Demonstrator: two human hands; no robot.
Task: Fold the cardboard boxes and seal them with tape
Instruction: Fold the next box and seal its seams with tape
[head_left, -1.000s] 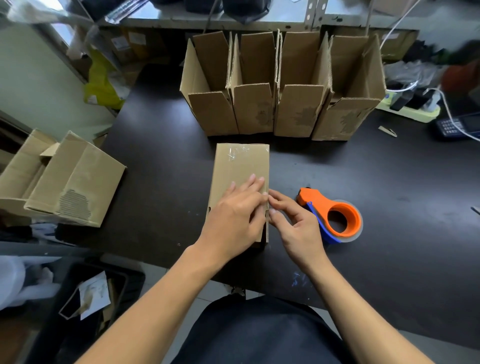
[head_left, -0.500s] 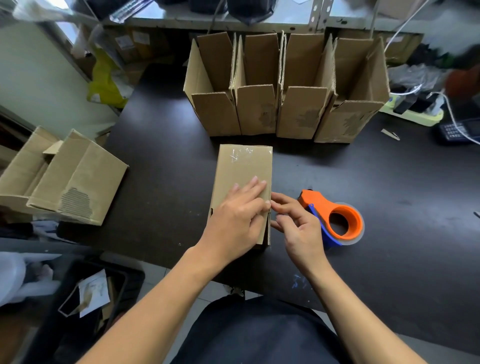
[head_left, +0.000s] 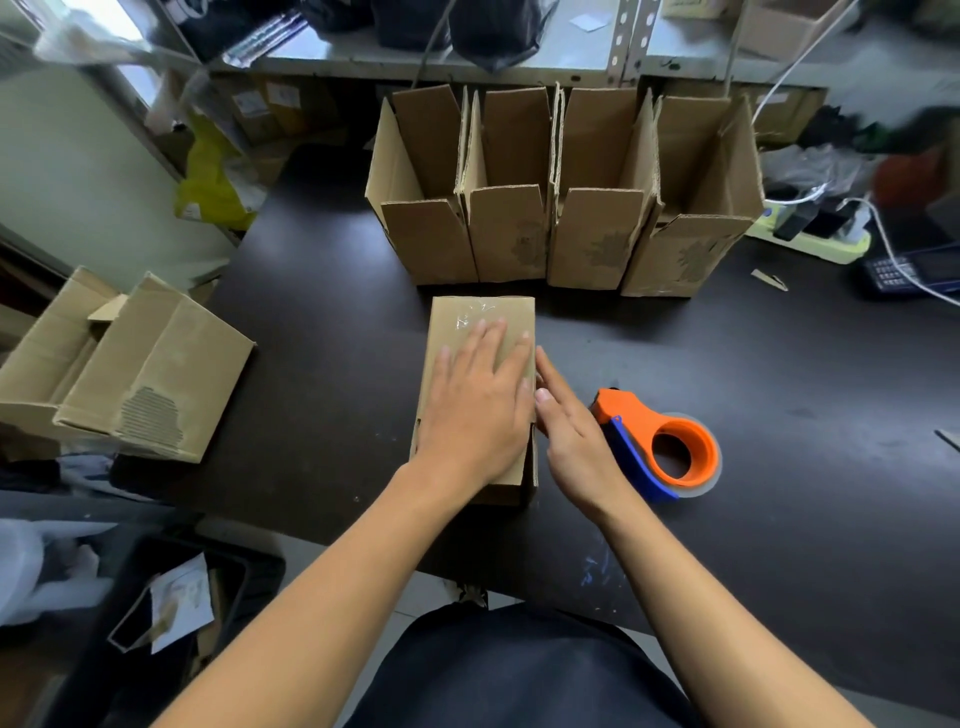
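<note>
The small cardboard box (head_left: 480, 332) lies near the front edge of the dark table (head_left: 332, 405), just in front of a row of four open boxes (head_left: 566, 234), with the left hand (head_left: 475, 410) flat on its taped top, fingers straight. The right hand (head_left: 574, 441) lays straight fingers along its right edge. Seemingly empty, it looks light, easily dented and apt to slide, its glossy tape slick, so gripping opposite side walls near the corners seems safest.

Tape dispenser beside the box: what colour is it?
The tape dispenser is orange with a blue blade guard, head view.
</note>
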